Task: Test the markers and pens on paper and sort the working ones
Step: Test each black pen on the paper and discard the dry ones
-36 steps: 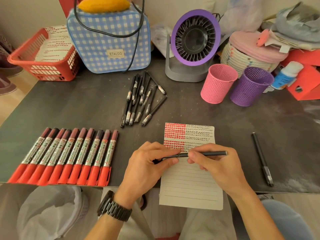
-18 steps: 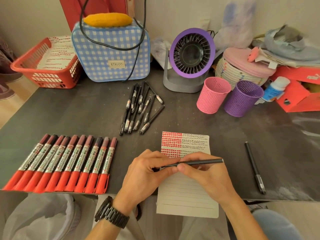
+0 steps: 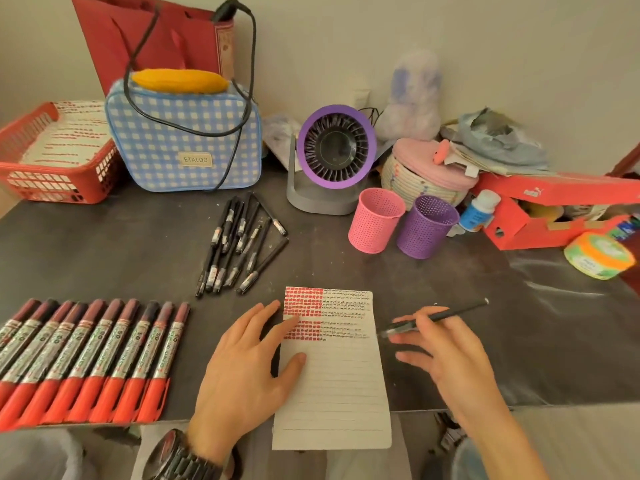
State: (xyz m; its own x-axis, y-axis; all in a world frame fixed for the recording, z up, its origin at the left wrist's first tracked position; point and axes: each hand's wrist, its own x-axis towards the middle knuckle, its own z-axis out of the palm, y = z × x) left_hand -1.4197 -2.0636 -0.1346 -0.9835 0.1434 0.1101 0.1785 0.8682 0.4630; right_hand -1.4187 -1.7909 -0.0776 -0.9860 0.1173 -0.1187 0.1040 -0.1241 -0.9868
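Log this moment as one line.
left hand: flat on paper | right hand: holds black pen beside paper | phase: pen test

The dark grey tabletop [image 3: 104, 244] is matt and scuffed. The white lined paper sheet [image 3: 339, 386] at lower centre is matt. The red-capped plastic markers [image 3: 86, 358] at lower left carry glossy, foil-like labels. The blue-checked bag [image 3: 149, 168] at upper left is cloth; the slim black pen [image 3: 457, 310] at centre right looks matt.

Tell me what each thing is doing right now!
left hand, flat, fingers resting on paper.
right hand, holding black pen.
paper, lying flat, top part marked red and black.
red markers, capped, lying in a row.
pen heap, lying loose.
pink cup, upright.
purple cup, upright.
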